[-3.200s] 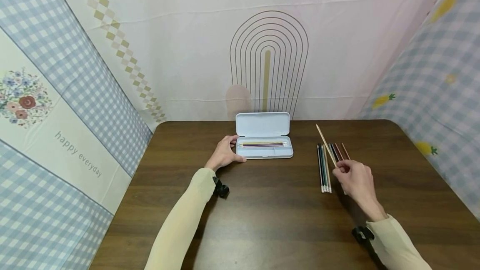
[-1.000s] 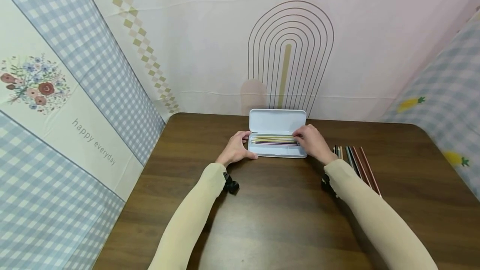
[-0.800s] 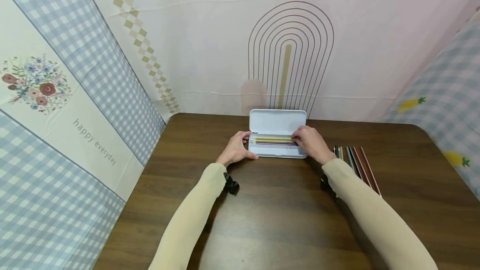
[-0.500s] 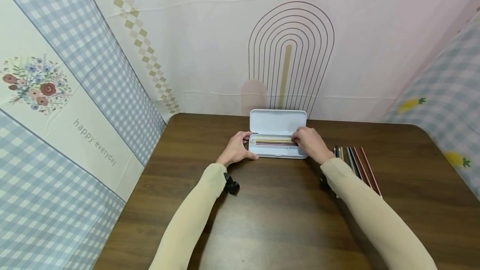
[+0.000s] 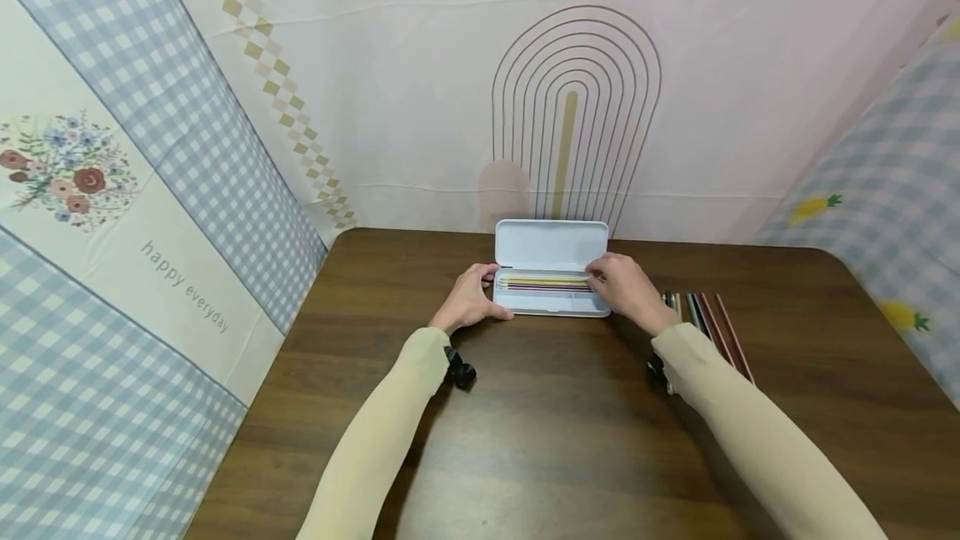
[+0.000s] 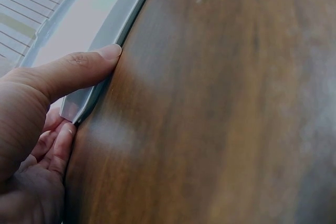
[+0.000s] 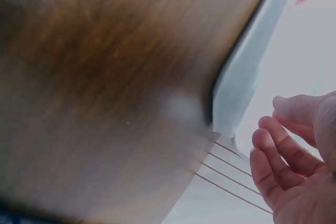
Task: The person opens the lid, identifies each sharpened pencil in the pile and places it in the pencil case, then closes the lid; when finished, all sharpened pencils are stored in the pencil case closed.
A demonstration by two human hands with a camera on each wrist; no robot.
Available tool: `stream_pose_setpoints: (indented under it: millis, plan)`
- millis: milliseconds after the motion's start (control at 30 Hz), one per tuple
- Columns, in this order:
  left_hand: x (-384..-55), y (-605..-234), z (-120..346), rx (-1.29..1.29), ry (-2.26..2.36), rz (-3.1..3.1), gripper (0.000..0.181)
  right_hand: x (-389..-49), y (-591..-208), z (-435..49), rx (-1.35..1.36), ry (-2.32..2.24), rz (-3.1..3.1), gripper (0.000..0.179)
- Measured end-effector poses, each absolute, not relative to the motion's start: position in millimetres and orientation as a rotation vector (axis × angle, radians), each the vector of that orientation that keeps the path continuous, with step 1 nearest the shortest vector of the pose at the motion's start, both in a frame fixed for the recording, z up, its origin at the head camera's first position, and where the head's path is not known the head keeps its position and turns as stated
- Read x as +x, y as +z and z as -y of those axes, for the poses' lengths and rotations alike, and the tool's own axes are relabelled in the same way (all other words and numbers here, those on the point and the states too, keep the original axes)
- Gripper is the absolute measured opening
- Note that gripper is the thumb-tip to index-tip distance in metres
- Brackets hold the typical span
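A pale blue pencil case [image 5: 551,303] stands on the table with its lid [image 5: 551,245] raised. Inside, several pencils [image 5: 542,284], yellow and dark purple among them, lie lengthwise in the back compartment. My left hand [image 5: 467,298] grips the case's left end, thumb along the front edge and fingers round the side, as the left wrist view shows. Over the right end of the case is my right hand [image 5: 624,286], hiding the pencils' right ends. In the right wrist view its fingers [image 7: 283,150] are loosely bent, with no pencil visible between them and the thumb.
To the right of the case lie more pencils [image 5: 723,332], dark and reddish brown, partly covered by the right sleeve. The brown wooden table [image 5: 540,432] ends at a hanging patterned cloth [image 5: 420,123] behind the case.
The right hand has carried a light wooden pencil from the right-hand group into the case, then drawn slightly back from the pencils. The left hand keeps its hold; the view has shifted slightly.
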State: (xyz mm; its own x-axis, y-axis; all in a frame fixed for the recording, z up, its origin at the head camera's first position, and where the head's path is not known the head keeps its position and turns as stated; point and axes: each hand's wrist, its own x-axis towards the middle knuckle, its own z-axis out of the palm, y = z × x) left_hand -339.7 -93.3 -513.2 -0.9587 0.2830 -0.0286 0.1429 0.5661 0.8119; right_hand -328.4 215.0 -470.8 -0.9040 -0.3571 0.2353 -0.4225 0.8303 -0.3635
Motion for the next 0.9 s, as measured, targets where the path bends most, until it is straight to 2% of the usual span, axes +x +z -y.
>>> stream_pose_setpoints:
  millis: [667,900]
  plan:
    - [-340.5,-514.5,93.5,0.356,1.341,-2.645,0.095,-259.5,-439.8,-237.6,0.416,0.747,2.823,0.026]
    - [-338.9,-513.1,93.3,0.364,1.352,-2.636,0.094,-237.5,-439.6,-249.8,0.362,0.722,2.838,0.028]
